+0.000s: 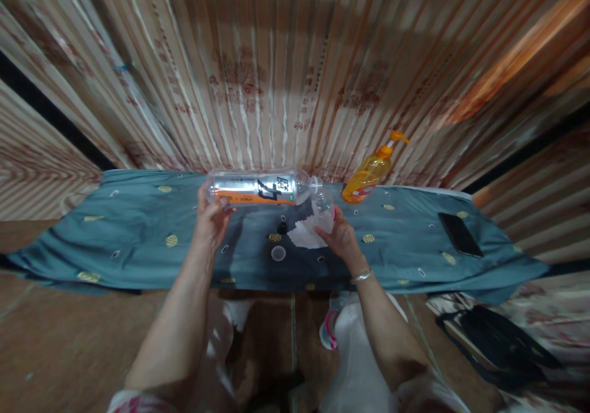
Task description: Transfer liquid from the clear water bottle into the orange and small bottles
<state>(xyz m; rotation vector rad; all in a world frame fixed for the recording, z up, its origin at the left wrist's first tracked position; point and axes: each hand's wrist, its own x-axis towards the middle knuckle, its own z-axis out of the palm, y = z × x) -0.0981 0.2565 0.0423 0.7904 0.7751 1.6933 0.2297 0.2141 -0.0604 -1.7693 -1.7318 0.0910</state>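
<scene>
My left hand (212, 216) is closed round the base end of a clear plastic bottle (253, 188) with a silver and orange label. The bottle lies sideways in the air above the cloth, its neck pointing right. At that mouth is a clear plastic container (324, 201), gripped by my right hand (340, 235); its exact kind is hard to make out. A crumpled white sheet (306, 232), perhaps paper, hangs under my right fingers. Below the bottle, a small black cap (282, 227) and a round translucent lid (278, 253) rest on the cloth.
A teal patterned cloth (138, 235) covers the narrow table. An orange pump bottle (369, 173) stands at the back, right of my hands. A black phone (460, 235) lies farther right. Behind hangs a striped curtain (276, 62). A dark bag (502, 339) sits low at the right.
</scene>
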